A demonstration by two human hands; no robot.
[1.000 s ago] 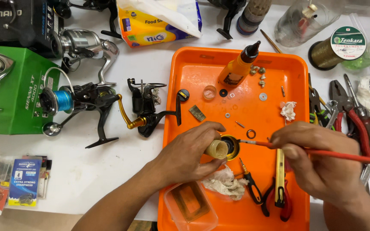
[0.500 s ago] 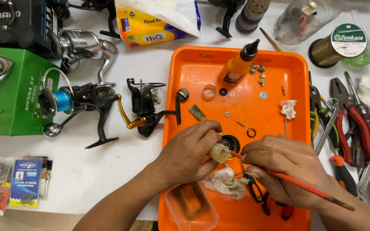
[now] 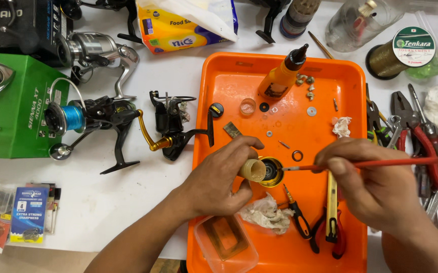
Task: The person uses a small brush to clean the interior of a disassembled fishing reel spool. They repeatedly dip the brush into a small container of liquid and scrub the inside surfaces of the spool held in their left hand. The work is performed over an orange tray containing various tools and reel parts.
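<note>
You're mid-greasing: your left hand [image 3: 219,177] pinches the small round reel part [image 3: 259,170] over the middle of the orange tray [image 3: 229,91], and your right hand [image 3: 376,187] pinches the thin red brush [image 3: 376,163], tip at the part. Next needs a steady, light dab.

Holding a small tan spool [image 3: 253,170] in the left hand [image 3: 219,179] over an orange tray [image 3: 229,91]; pointing a thin red brush [image 3: 370,164] at it with the right hand [image 3: 376,187]; sitting beside a crumpled rag [image 3: 265,213].
</note>
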